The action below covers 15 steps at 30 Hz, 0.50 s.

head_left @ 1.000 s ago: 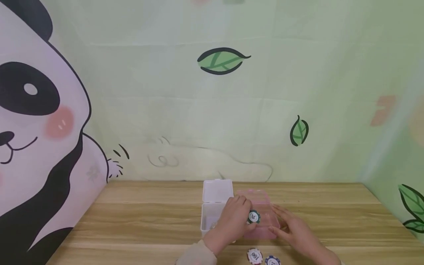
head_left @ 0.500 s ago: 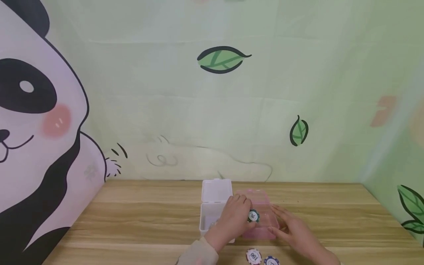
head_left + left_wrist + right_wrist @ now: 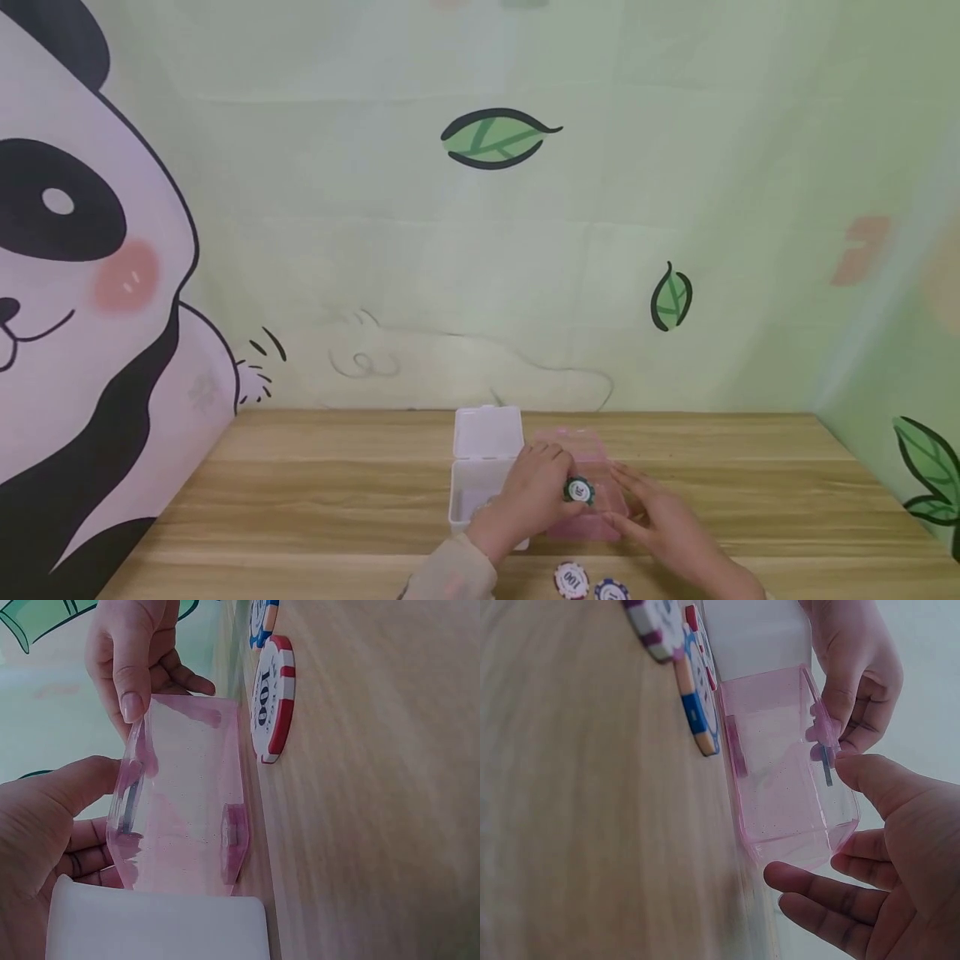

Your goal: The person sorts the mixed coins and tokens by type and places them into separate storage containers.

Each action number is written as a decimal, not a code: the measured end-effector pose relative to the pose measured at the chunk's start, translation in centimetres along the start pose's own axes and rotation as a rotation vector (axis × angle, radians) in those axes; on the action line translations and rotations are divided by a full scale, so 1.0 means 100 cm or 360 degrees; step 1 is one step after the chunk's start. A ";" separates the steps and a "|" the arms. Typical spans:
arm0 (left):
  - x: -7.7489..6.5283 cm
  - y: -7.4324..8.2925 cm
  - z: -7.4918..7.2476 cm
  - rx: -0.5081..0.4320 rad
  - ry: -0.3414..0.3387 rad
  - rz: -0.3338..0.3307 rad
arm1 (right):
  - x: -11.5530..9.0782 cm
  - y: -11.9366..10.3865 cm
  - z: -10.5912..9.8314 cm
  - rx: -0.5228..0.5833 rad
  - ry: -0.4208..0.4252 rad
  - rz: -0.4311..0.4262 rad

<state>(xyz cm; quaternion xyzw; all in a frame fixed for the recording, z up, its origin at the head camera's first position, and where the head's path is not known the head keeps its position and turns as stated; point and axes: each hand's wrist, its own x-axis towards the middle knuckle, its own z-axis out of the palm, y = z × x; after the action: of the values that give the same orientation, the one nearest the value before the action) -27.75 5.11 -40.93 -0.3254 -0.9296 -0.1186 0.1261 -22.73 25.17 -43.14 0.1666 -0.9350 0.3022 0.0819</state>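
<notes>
In the head view, my left hand [image 3: 534, 490] reaches over a pink see-through box [image 3: 585, 527] with its lid raised. Thumb and fingers pinch a green-edged poker chip [image 3: 580, 492] marked 20, held at the box's opening. Seen through the pink wall in the right wrist view, the chip [image 3: 827, 769] is a thin dark edge below the left thumb. My right hand [image 3: 663, 521] grips the box's right end, thumb at the front rim and fingers round the far side. Left of the pink box stands a white box [image 3: 468, 500], lid up, partly hidden by my left hand.
On the wooden table [image 3: 337, 517] in front of the boxes lie a red-edged white chip [image 3: 572, 581] marked 100 and a blue-edged chip [image 3: 612, 590]. A purple-edged chip [image 3: 656, 626] shows in the right wrist view. A printed cloth backdrop [image 3: 375, 208] rises behind the table.
My left hand and the green-edged chip have shifted slightly right over the pink box. The right hand keeps its hold, and both boxes stay in place.
</notes>
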 end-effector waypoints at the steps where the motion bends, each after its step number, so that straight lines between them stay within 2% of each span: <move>1: 0.000 0.000 0.000 -0.0011 -0.0007 -0.0006 | 0.000 0.000 0.000 0.0000 -0.0003 -0.0005; 15: 0.003 0.000 0.001 -0.0008 -0.0062 0.0060 | 0.000 0.000 0.002 0.0021 0.0009 0.0023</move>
<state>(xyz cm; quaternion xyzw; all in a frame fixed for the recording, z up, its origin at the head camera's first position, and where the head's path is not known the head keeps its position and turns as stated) -28.01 5.35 -40.95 -0.3454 -0.9253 -0.1122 0.1094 -22.73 25.04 -43.26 0.1596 -0.9339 0.3094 0.0812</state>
